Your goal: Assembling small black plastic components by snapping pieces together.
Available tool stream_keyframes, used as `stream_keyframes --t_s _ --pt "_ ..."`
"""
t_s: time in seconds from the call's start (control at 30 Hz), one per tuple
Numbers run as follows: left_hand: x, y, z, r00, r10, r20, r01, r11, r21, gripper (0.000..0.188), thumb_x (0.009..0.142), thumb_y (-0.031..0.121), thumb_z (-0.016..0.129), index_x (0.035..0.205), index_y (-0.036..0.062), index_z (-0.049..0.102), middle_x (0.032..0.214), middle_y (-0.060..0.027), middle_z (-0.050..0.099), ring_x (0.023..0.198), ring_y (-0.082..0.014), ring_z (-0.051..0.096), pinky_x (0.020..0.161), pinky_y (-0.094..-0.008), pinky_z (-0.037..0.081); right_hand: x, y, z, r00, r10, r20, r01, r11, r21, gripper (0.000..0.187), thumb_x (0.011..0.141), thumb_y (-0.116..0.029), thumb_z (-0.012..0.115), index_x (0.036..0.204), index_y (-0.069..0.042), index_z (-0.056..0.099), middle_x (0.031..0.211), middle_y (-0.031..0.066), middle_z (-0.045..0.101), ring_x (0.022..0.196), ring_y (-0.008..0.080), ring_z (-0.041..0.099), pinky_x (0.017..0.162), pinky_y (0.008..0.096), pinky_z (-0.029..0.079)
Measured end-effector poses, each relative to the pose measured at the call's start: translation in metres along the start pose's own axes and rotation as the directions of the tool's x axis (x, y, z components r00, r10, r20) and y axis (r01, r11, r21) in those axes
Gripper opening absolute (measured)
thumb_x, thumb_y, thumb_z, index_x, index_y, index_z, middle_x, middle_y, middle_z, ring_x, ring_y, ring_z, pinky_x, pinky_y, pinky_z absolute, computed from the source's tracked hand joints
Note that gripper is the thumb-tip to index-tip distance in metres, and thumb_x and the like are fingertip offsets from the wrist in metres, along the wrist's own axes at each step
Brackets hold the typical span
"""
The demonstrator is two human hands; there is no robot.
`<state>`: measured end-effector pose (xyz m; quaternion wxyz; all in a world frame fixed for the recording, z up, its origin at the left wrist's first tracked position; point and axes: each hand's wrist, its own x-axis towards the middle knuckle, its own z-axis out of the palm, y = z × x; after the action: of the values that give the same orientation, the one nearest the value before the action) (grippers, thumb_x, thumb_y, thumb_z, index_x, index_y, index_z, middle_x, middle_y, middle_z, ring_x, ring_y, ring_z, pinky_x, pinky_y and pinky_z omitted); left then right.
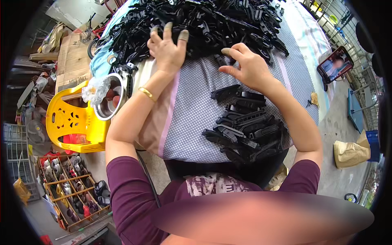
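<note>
Black plastic parts (pixel 245 126), small heap: lay on the near right side of the cloth-covered table (pixel 192 118). Yellow chair (pixel 96 132): stood left of the table. Right hand (pixel 249 67): grip open, thumb and forefinger parted near a loose black part (pixel 219 60), not visibly holding it. Left hand (pixel 170 55): grip open, fingers spread at the large heap's near edge, nothing seen held. Large heap (pixel 196 24) of similar black parts: covered the table's far end.
</note>
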<state>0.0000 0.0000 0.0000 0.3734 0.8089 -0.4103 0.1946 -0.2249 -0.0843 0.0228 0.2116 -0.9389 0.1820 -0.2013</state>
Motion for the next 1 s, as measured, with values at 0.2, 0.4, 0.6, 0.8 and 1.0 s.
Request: stream_keyframes --t_s 0.2,0.4,0.6,0.8,1.0 --pt "-0.013 0.043 0.014 0.99 0.133 -0.049 -0.141 0.97 -0.199 0.059 0.079 0.044 0.061 0.127 0.0161 0.044 0.126 -0.0176 0.039 0.107 -0.0379 0.044 0.091 -0.0511 0.033 0.003 0.001 0.003 0.999 0.041 -0.022 -0.046 0.962 -0.268 0.038 0.071 -0.026 0.06 0.105 -0.01 0.062 0.094 0.0095 0.057 0.085 0.0287 0.06 0.076 0.0382 0.05" --pt "-0.019 0.08 0.027 0.961 0.275 -0.013 -0.275 0.954 -0.119 0.049 0.08 0.036 0.062 0.123 0.0163 0.049 0.116 -0.0097 0.049 0.103 -0.0309 0.047 0.087 -0.0441 0.038 -0.006 0.013 -0.023 0.991 0.13 -0.039 -0.136 0.947 -0.291 0.03 0.072 -0.02 0.059 0.097 -0.007 0.066 0.097 0.0111 0.059 0.088 0.0303 0.06 0.079 0.039 0.049" --pt "-0.004 0.089 0.028 0.912 0.399 0.095 -0.37 0.901 -0.228 0.04 0.074 0.026 0.067 0.112 0.0183 0.058 0.115 -0.0086 0.049 0.108 -0.031 0.041 0.089 -0.0421 0.035 -0.016 0.031 -0.039 0.975 0.089 -0.202 -0.144 0.95 -0.275 0.025 0.077 -0.015 0.059 0.099 -0.003 0.063 0.094 0.0128 0.059 0.082 0.0302 0.06 0.073 0.037 0.049" --pt "0.011 0.098 0.029 0.774 0.633 0.014 -0.613 0.754 -0.235 0.041 0.073 0.014 0.063 0.113 0.016 0.056 0.118 -0.0082 0.051 0.108 -0.0293 0.046 0.088 -0.0405 0.038 -0.013 0.033 -0.042 0.978 -0.042 -0.206 0.007 0.986 -0.169 0.025 0.082 -0.012 0.059 0.105 -0.004 0.06 0.083 0.0118 0.059 0.076 0.0304 0.06 0.067 0.0358 0.048" --pt "0.019 0.11 0.029 0.656 0.749 0.095 -0.724 0.659 -0.201 0.026 0.074 0.01 0.059 0.1 0.0138 0.062 0.089 -0.0072 0.057 0.087 -0.0233 0.058 0.073 -0.0369 0.047 -0.011 0.038 -0.036 0.98 -0.035 -0.195 -0.011 0.973 -0.23 0.022 0.084 -0.015 0.058 0.104 -0.007 0.061 0.086 0.0112 0.061 0.082 0.0311 0.06 0.071 0.0384 0.049"
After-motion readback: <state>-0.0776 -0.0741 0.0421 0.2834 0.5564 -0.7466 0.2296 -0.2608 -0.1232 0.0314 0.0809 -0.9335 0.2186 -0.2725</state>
